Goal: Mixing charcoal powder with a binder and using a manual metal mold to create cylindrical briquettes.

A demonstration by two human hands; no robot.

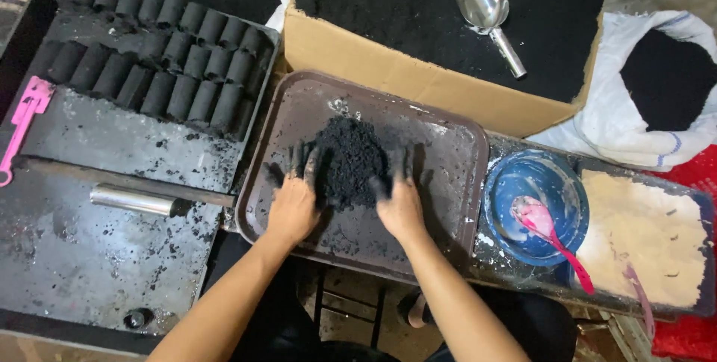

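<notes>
Both hands are spread open, palms down, fingers blackened, pressing against a pile of black powder (348,162) from either side: the left hand (293,199) touches its left edge, the right hand (399,199) its right edge. Neither hand closes around anything; the pile sits between them, a little above the middle of a brown tray (441,145).

Behind the tray stands a big cardboard box (388,70) filled with more black powder, with a metal scoop (487,11) lying on top, its handle pointing down and to the right. To the right of the box is a white sack (620,108), open, dark inside. On the left lies a dark metal tray (112,138) that holds two rows of black cylinders (157,56) packed side by side across its upper part. Below it is a flat dark metal sheet (75,257), speckled with black crumbs. On the far right is a tray of pale tan powder (650,235). Between it and the brown tray stands a blue bowl (523,175) with a pink spoon (549,231) resting in it, handle pointing down and to the right. A metal tube (131,200) lies just left of the brown tray. A pink plastic tool (22,127) lies at the far left edge.
</notes>
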